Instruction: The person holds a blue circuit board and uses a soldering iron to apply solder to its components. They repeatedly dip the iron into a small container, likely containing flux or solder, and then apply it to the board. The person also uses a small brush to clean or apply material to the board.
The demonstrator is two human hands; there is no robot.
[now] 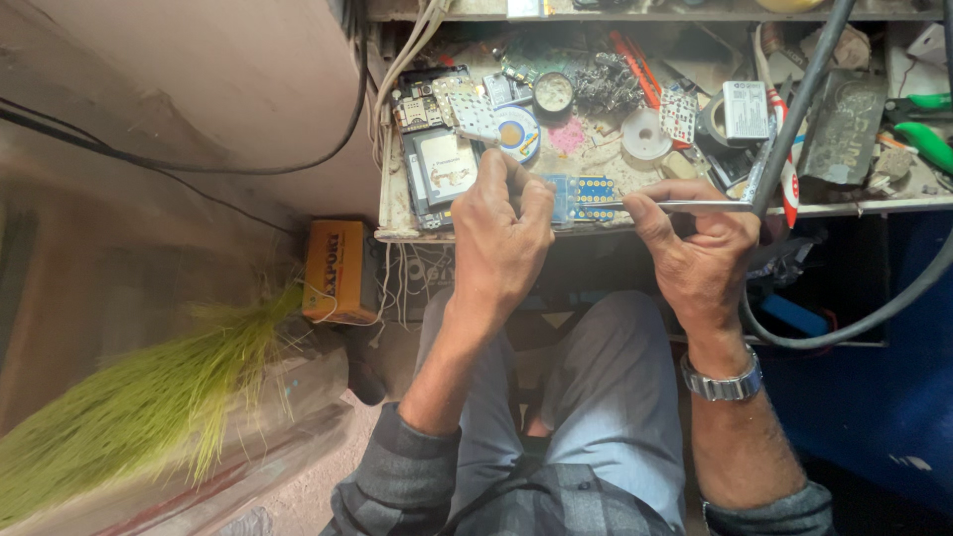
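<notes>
My left hand is closed around a small blue circuit board at the front edge of the workbench, pinching its left side. My right hand grips metal tweezers that lie level, with the tips pointing left onto the board. A metal watch sits on the right wrist. Both hands hover over my lap, just off the bench edge.
The bench holds an opened phone, loose boards, a round tin, a tape roll, a white battery and green-handled tools. Black cables cross at right. An orange box and a green broom lie at left.
</notes>
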